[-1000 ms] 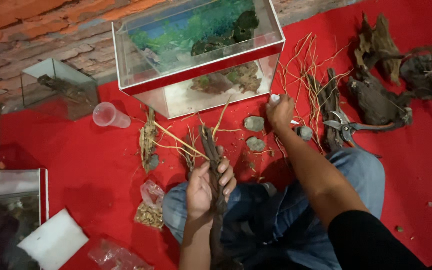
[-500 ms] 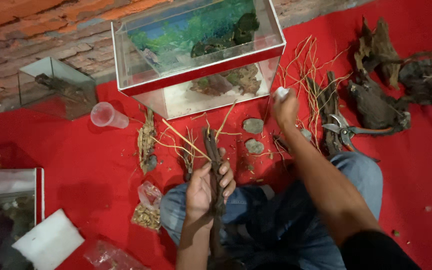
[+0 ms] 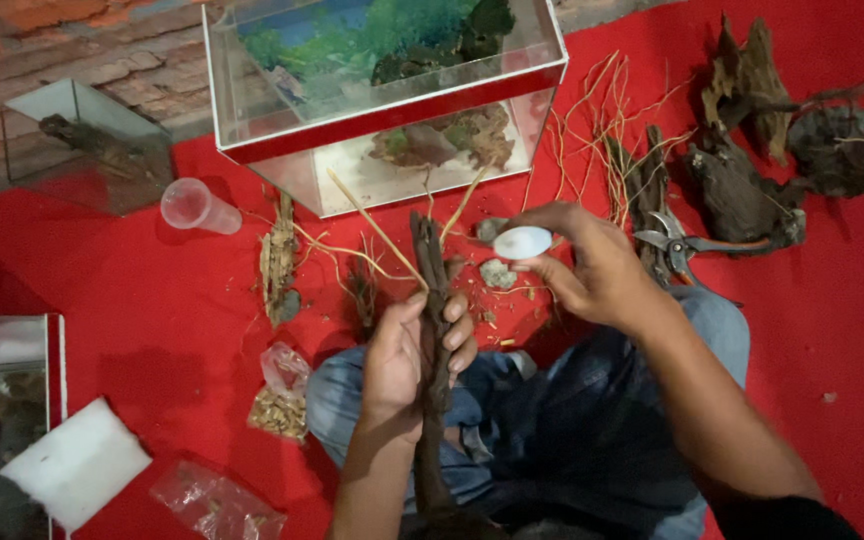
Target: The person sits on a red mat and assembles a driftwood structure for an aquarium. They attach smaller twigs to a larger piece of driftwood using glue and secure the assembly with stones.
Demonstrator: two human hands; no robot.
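L hand (image 3: 412, 355) grips driftwood stick (image 3: 430, 290); R hand (image 3: 592, 265) holds white cap (image 3: 522, 242) beside it.

You have one view only, from the camera on your head. It looks steeply down, close over your lap and your two hands, and faces forward across the red cloth (image 3: 102, 300) to the glass tank (image 3: 392, 120) at its far edge.

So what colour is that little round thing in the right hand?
White: the small round object shows best in the head view.
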